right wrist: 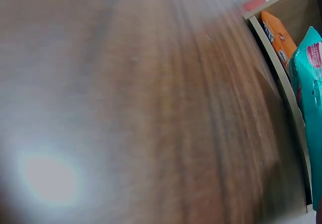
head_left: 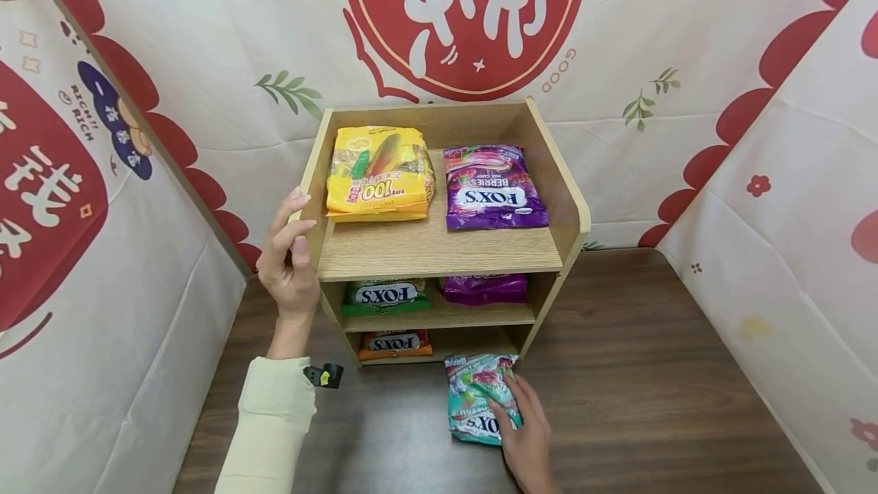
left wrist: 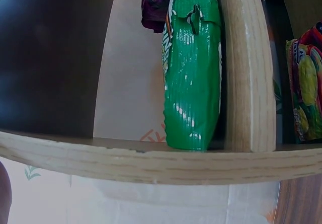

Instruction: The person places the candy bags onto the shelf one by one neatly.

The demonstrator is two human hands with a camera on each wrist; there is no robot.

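Note:
My right hand (head_left: 530, 433) holds a teal Fox's candy bag (head_left: 469, 399) by its right side, fingers over its front, just before the bottom compartment of a small wooden shelf (head_left: 439, 254). In the right wrist view the teal bag (right wrist: 308, 113) stands near the shelf's lower opening; that hand is barely in sight. My left hand (head_left: 291, 269) touches the shelf's left side panel with its fingers extended. Nearest to it, a yellow candy bag (head_left: 377, 174) lies on the top level, and a green Fox's bag (head_left: 384, 296) lies on the middle level.
A purple Fox's bag (head_left: 490, 189) lies on the top right, another purple bag (head_left: 485, 289) on the middle right. An orange Fox's bag (head_left: 395, 343) sits at the bottom left. The shelf stands on a dark wooden table (head_left: 652, 372), with printed cloth (head_left: 206, 36) behind and at both sides.

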